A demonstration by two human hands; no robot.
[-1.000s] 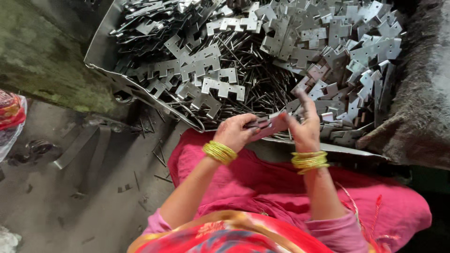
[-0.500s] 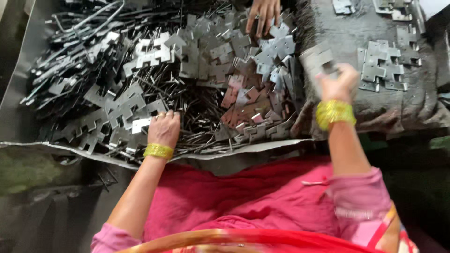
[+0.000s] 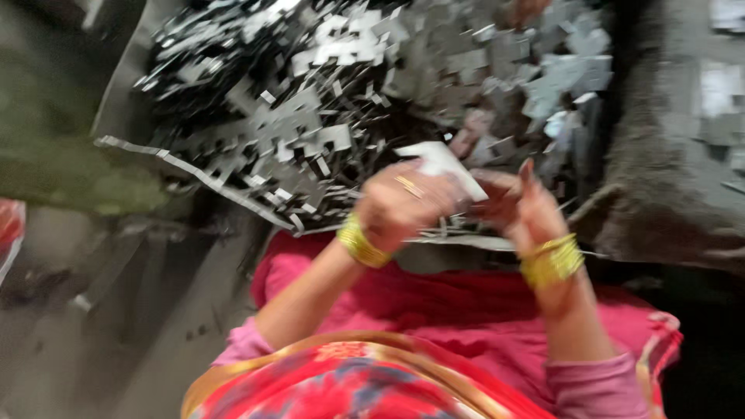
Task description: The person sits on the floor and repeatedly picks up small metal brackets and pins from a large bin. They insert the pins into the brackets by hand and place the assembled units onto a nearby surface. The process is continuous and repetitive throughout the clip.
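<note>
The head view is blurred. My left hand (image 3: 402, 203) and my right hand (image 3: 518, 208) meet over my lap, both closed on a flat pale metal piece (image 3: 444, 164) held between them. Each wrist carries yellow bangles. Just beyond the hands lies a big heap of stamped cross-shaped metal pieces (image 3: 310, 132) in a sheet-metal tray (image 3: 167, 159).
A grey cloth-covered mound (image 3: 675, 178) with a few metal pieces on it stands at the right. Another person's hand (image 3: 521, 11) shows at the top edge. Grey floor with scattered scraps (image 3: 101, 295) lies at the left. Pink cloth covers my lap (image 3: 466, 310).
My hands were apart, the left on the heap and the right raised with a piece; now they have come together over my lap on one piece. The view has swung left.
</note>
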